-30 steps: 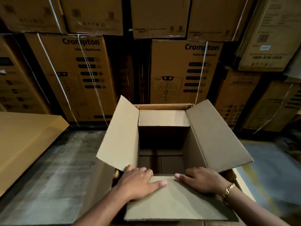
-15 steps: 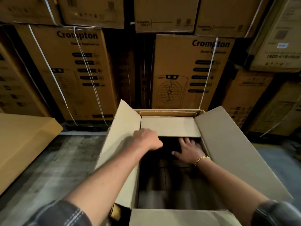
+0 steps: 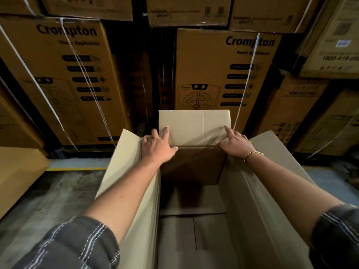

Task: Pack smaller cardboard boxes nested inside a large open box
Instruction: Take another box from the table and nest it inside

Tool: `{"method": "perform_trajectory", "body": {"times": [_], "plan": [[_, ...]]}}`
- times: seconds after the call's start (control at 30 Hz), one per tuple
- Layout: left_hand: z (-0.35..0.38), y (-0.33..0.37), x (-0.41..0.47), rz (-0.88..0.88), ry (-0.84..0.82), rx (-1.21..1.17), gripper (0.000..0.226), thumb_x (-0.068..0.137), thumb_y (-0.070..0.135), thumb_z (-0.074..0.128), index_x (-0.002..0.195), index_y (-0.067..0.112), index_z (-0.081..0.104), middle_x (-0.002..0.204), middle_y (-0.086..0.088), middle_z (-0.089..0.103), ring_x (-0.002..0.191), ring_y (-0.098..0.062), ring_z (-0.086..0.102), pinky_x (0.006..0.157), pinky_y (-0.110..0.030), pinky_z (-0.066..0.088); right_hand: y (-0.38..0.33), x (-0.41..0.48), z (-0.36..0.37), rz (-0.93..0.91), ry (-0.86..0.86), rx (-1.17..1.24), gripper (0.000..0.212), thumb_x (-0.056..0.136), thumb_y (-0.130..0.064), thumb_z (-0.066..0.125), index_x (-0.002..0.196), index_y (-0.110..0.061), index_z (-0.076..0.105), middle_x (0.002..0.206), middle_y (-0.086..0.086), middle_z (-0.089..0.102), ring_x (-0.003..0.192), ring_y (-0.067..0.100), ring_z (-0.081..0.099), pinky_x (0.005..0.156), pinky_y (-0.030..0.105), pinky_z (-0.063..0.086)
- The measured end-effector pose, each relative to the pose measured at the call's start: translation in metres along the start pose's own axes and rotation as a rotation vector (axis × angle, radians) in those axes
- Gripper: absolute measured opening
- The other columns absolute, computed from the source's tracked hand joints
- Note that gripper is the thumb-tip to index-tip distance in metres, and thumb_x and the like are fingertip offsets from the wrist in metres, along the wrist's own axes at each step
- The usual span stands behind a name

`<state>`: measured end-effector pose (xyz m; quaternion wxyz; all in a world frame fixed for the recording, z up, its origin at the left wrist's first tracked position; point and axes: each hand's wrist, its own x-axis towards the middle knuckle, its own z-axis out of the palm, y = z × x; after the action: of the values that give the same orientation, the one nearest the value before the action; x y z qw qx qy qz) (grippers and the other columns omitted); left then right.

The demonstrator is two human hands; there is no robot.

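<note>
A large plain cardboard box (image 3: 258,200) stands open on the floor in front of me, its inside bare down to the bottom flaps. Its far flap (image 3: 194,127) stands upright. My left hand (image 3: 158,145) presses the flap's lower left corner with spread fingers, the thumb lying along the fold. My right hand (image 3: 235,142), with a gold bracelet at the wrist, presses the flap's lower right corner with straight fingers. The left side flap (image 3: 124,162) and right side flap (image 3: 272,152) lean outward. No smaller box shows in view.
Stacked printed Crompton cartons (image 3: 223,70) with white straps form a wall just behind the box. A flat cardboard stack (image 3: 17,177) lies at the left. Grey concrete floor (image 3: 58,195) runs along the left side of the box.
Both hands left the near flap, reached across the box and pushed the far flap from folded inward to upright. The view moved closer over the box.
</note>
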<state>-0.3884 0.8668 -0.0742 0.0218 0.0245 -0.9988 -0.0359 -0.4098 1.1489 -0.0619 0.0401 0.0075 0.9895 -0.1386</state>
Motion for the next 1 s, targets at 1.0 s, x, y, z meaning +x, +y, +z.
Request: {"method": "perform_trajectory", "body": {"times": [1.0], "plan": [[-0.001,-0.006,-0.030,0.156,-0.057,0.363,0.100,0.088,0.074,0.047,0.161,0.020,0.006,0.167,-0.019,-0.002,0.152,-0.041,0.003,0.119,-0.058,0.009,0.012,-0.034,0.000,-0.210,-0.054,-0.392,0.072,0.085,-0.068,0.052,0.147,-0.033,0.042,0.163,0.004,0.026,0.147,0.032,0.023,0.116,0.053,0.022]]}}
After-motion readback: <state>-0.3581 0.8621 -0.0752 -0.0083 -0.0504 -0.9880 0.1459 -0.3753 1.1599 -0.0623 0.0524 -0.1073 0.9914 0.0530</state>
